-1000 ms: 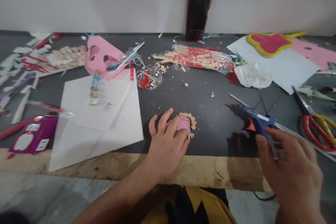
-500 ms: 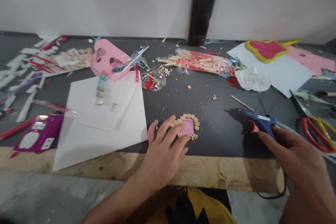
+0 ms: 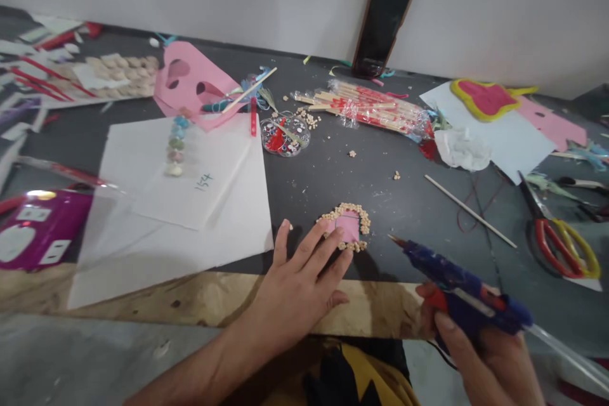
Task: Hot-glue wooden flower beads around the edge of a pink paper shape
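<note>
I have the left hand (image 3: 297, 279) spread at the card (image 3: 349, 226), its fingertips resting on the near-left part; they lie flat, pinching nothing that I can make out. Tan bits (image 3: 365, 222) line the card's far and right edges and part of its near one; my fingers hide some of the left. To the right of the card, I have the right hand (image 3: 495, 361) closed around the glue gun (image 3: 457, 279), nozzle pointing toward the card. I can't tell whether a finger presses the trigger. Beyond the gun, right of the card, lie a stick (image 3: 469, 209) and scissors (image 3: 566, 247).

I judge the card light, thin and quick to slide, its edging fragile; pressing its bare pink middle looks safest. The gun seems stiff and heavier, best gripped by its handle, clear of a possibly hot nozzle.
</note>
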The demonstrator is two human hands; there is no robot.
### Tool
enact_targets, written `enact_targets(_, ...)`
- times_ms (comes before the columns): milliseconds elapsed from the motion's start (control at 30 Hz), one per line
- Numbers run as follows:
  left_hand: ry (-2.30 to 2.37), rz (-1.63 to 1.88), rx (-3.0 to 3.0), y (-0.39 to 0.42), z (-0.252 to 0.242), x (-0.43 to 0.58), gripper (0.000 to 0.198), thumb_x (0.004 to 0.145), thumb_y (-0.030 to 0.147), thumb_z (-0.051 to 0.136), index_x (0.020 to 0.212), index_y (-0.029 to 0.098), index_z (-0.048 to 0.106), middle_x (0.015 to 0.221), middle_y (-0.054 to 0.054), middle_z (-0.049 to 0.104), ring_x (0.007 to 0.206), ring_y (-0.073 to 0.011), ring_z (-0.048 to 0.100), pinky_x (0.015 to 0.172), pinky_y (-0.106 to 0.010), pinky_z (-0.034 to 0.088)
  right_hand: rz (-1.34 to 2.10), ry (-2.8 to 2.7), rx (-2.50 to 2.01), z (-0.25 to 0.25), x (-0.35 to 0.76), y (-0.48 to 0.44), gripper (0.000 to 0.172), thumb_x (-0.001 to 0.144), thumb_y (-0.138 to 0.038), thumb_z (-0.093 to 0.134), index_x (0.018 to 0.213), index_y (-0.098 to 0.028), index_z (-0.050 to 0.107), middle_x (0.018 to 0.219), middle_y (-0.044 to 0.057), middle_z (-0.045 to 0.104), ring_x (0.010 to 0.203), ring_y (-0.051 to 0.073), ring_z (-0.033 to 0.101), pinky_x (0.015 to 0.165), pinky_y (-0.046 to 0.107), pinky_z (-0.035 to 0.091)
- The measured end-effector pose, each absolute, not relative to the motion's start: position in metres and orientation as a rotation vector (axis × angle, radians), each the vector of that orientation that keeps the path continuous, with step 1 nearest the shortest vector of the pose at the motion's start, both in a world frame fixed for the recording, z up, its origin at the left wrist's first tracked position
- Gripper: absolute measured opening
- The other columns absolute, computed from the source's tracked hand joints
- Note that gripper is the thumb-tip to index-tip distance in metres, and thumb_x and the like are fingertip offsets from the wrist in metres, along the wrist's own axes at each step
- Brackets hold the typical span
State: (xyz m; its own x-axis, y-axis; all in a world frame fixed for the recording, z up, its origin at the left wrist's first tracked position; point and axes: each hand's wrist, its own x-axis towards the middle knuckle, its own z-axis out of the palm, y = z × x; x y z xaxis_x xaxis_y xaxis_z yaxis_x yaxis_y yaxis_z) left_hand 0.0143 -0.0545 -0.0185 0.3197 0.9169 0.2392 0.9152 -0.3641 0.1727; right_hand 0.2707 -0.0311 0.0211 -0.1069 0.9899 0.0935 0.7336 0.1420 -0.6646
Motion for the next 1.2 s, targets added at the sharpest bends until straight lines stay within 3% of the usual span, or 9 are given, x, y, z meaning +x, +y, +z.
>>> enact_targets(100,1.759,0.444,2.518,-0.054,-0.017,0.014,0.057,0.087,0.058,0.049,0.134,0.027,0.047,0.143,-0.005,0.048,0.141,-0.0279,0.024,0.114,-0.061,-0.007,0.703,-2.054,-1.546,0.016,0.268,-0.045,0.018,0.085,-0.028,0.056,0.101,-0.021,0.062,0.090,0.007,0.068,0.072,0.018,0.067,0.060,0.027,0.057)
enact_targets(233,1.737,0.458,2.518,-0.054,-0.017,0.013,0.054,0.089,0.057,0.046,0.132,0.026,0.048,0.145,-0.004,0.045,0.142,-0.0277,0.021,0.114,-0.061,-0.009,0.550,-2.186,-1.509,0.001,0.271,-0.062,0.032,0.086,-0.026,0.056,0.116,-0.017,0.051,0.103,0.013,0.063,0.085,0.022,0.067,0.068,0.034,0.059)
enact_targets(533,1.708,0.489,2.516,-0.055,-0.017,0.012,0.051,0.091,0.054,0.044,0.132,0.024,0.050,0.147,-0.005,0.043,0.142,-0.0286,0.022,0.114,-0.063,-0.007,0.181,-2.368,-1.424,-0.011,0.265,-0.064,0.025,0.084,-0.031,0.059,0.104,-0.017,0.055,0.094,0.010,0.062,0.079,0.023,0.065,0.065,0.036,0.057)
enact_targets(1200,1.680,0.529,2.464,-0.053,-0.016,0.011,0.050,0.092,0.052,0.045,0.132,0.023,0.049,0.146,-0.006,0.045,0.142,-0.0275,0.023,0.114,-0.061,-0.009,0.214,-2.242,-1.583,-0.008,0.259,-0.065,0.026,0.078,-0.036,0.063,0.100,-0.022,0.058,0.089,0.006,0.065,0.078,0.024,0.065,0.063,0.037,0.056)
